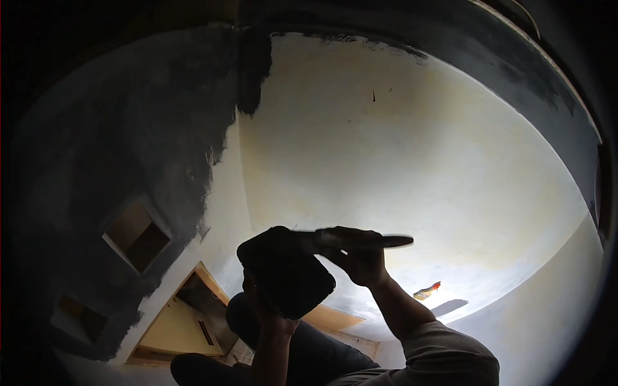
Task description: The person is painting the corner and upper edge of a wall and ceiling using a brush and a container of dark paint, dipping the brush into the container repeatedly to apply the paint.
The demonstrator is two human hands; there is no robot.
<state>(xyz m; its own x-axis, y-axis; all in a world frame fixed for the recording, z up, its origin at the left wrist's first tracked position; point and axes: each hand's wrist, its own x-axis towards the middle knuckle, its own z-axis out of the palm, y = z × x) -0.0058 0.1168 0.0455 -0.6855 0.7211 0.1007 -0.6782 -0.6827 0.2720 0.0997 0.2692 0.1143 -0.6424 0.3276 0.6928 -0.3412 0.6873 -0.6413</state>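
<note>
My left hand grips a dark, rounded, box-like paint tub from below and the side. The tub is tilted and mostly a silhouette, so its contents are hidden. My right hand is closed around a paintbrush, held nearly level. Its handle end points right, while its head end meets the tub's upper rim; the bristles cannot be made out. Ahead is a pale wall with a dark grey painted strip along its top and left corner. The left wall is largely dark grey with a ragged painted edge.
Two square recesses sit in the left wall, one higher and one lower. Below is a wood-framed doorway with a yellowish door. A small orange-red object shows low on the bright pale surface. My dark-trousered legs are beneath.
</note>
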